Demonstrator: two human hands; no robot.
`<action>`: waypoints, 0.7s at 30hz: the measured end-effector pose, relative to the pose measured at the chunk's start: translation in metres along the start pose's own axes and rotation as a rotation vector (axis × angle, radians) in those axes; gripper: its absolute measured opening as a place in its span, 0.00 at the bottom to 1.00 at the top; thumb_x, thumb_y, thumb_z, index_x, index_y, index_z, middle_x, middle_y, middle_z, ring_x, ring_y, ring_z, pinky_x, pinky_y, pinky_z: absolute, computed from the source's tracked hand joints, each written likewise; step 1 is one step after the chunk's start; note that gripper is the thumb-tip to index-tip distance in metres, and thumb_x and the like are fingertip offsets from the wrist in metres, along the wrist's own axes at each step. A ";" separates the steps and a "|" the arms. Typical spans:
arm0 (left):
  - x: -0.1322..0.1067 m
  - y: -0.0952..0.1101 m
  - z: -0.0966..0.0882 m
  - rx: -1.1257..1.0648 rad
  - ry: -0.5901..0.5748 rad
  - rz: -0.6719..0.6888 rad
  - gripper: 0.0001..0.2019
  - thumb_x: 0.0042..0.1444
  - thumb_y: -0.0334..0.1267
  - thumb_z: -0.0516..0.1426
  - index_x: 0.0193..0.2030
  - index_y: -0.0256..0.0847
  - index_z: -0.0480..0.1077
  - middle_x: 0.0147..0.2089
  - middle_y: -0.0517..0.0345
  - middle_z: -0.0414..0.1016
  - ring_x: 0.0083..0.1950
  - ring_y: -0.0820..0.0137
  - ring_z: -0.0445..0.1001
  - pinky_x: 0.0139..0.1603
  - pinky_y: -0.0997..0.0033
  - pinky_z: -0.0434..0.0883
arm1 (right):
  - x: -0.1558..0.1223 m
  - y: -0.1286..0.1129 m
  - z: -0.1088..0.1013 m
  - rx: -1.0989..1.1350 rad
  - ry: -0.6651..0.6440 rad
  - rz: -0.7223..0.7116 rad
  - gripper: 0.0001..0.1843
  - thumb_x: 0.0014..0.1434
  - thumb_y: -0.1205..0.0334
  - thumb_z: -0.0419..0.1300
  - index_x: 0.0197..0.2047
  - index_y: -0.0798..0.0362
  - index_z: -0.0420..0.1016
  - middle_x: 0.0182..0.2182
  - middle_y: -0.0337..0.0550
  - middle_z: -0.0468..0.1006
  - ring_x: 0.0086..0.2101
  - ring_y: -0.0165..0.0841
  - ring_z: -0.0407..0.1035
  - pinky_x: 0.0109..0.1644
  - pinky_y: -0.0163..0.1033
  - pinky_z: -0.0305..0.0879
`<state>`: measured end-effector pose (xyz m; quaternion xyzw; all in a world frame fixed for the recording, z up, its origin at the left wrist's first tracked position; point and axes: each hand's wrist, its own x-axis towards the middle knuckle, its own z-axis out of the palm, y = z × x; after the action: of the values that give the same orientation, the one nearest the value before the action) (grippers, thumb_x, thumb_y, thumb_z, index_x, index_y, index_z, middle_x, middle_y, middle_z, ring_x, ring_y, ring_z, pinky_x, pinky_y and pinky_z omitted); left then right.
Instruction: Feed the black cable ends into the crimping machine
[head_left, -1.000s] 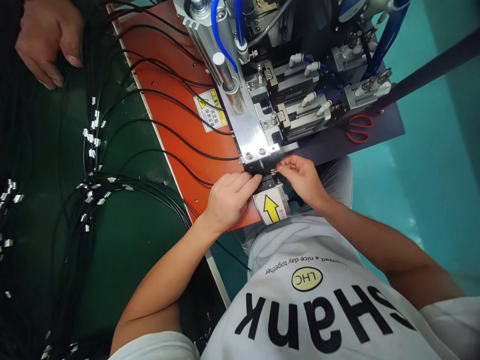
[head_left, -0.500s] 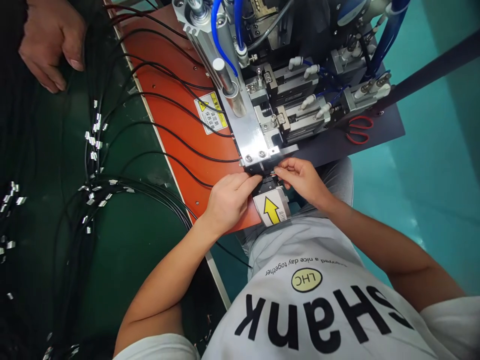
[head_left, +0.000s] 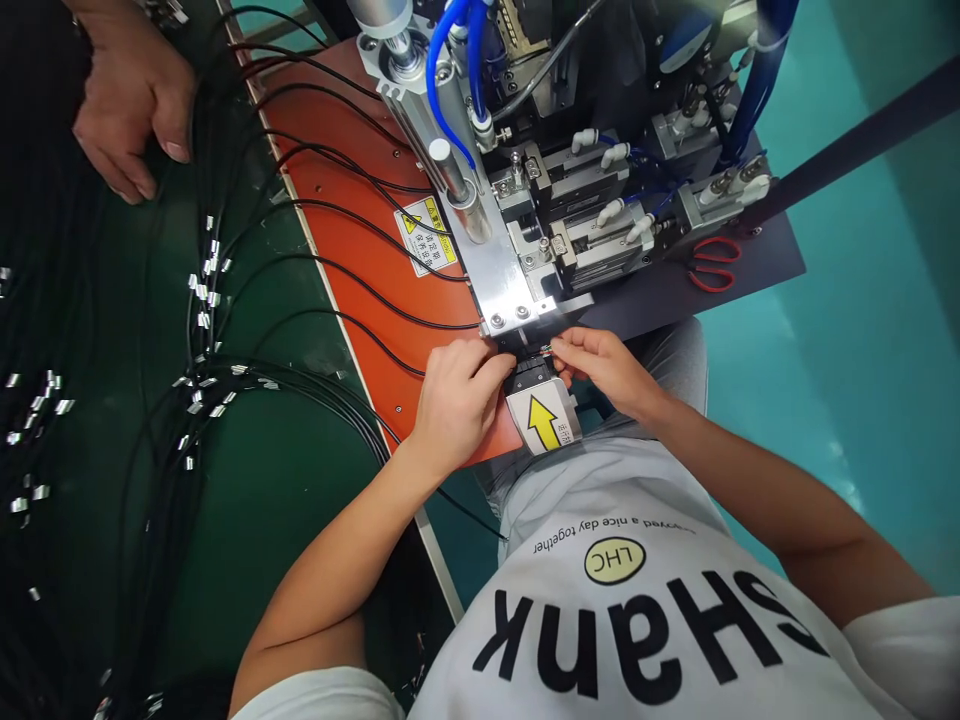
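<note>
At the front end of a metal pneumatic machine (head_left: 507, 282), both my hands work close together. My right hand (head_left: 609, 368) pinches the thin coloured wires (head_left: 546, 350) between thumb and fingertips, on the right of the machine's slot. Curled on the left side of the slot is my left hand (head_left: 459, 400), its thumb pointing towards the wires; what its fingers hold is hidden. Just below the fingertips sits a black block (head_left: 529, 374) above a white label with a yellow arrow (head_left: 543, 422).
Black cables (head_left: 352, 268) run across the orange plate (head_left: 360, 340) to the machine. Bundled cables with shiny silver ends (head_left: 206, 290) lie on the green table (head_left: 277, 500). Another person's hand (head_left: 135, 110) rests at upper left. Red-handled scissors (head_left: 714, 264) lie on the dark plate.
My right hand has drawn slightly down from the machine's edge, and the coloured wires at its fingertips show more clearly. My left hand stays nearly in place. The view has shifted a little.
</note>
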<state>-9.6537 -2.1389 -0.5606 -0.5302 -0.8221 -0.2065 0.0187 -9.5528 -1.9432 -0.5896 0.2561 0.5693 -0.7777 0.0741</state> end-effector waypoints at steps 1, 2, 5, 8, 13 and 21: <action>-0.002 0.002 0.001 0.044 0.019 -0.003 0.09 0.65 0.32 0.52 0.45 0.41 0.73 0.37 0.51 0.73 0.39 0.64 0.69 0.38 0.64 0.63 | 0.000 0.001 0.000 0.013 -0.007 -0.019 0.17 0.59 0.49 0.65 0.31 0.54 0.71 0.25 0.35 0.72 0.23 0.25 0.66 0.31 0.34 0.62; -0.004 0.003 0.002 0.064 0.029 -0.007 0.10 0.65 0.31 0.51 0.46 0.41 0.73 0.36 0.51 0.72 0.38 0.64 0.68 0.37 0.64 0.63 | 0.000 0.001 -0.001 0.015 -0.011 -0.042 0.16 0.59 0.50 0.66 0.31 0.54 0.71 0.24 0.34 0.71 0.23 0.25 0.65 0.31 0.34 0.62; -0.012 0.008 0.005 -0.041 0.009 -0.018 0.12 0.66 0.30 0.50 0.51 0.39 0.71 0.37 0.50 0.73 0.39 0.65 0.68 0.39 0.65 0.66 | 0.003 0.001 -0.003 -0.009 -0.017 -0.071 0.15 0.57 0.51 0.67 0.32 0.55 0.71 0.21 0.32 0.69 0.23 0.25 0.64 0.32 0.33 0.62; -0.015 0.012 0.004 -0.150 -0.024 -0.056 0.13 0.66 0.30 0.49 0.54 0.38 0.69 0.42 0.48 0.73 0.43 0.65 0.70 0.43 0.65 0.70 | 0.004 0.003 -0.006 -0.005 -0.042 -0.017 0.16 0.57 0.51 0.67 0.32 0.55 0.72 0.23 0.35 0.71 0.22 0.24 0.65 0.31 0.33 0.63; -0.005 0.019 0.004 -0.131 -0.056 -0.034 0.17 0.66 0.32 0.48 0.59 0.37 0.67 0.46 0.46 0.72 0.46 0.62 0.70 0.44 0.63 0.71 | -0.004 0.009 -0.008 -0.134 0.050 -0.157 0.15 0.61 0.49 0.63 0.42 0.53 0.74 0.35 0.39 0.76 0.25 0.25 0.69 0.33 0.34 0.68; 0.002 0.023 0.017 -0.096 -0.044 -0.037 0.16 0.68 0.32 0.46 0.56 0.37 0.69 0.46 0.46 0.73 0.47 0.63 0.70 0.45 0.63 0.68 | 0.001 0.010 -0.005 -0.079 0.110 -0.143 0.16 0.59 0.49 0.65 0.38 0.54 0.75 0.29 0.38 0.76 0.23 0.26 0.68 0.31 0.34 0.66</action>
<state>-9.6308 -2.1229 -0.5680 -0.5197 -0.8211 -0.2345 -0.0287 -9.5475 -1.9422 -0.5996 0.2538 0.6197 -0.7427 -0.0029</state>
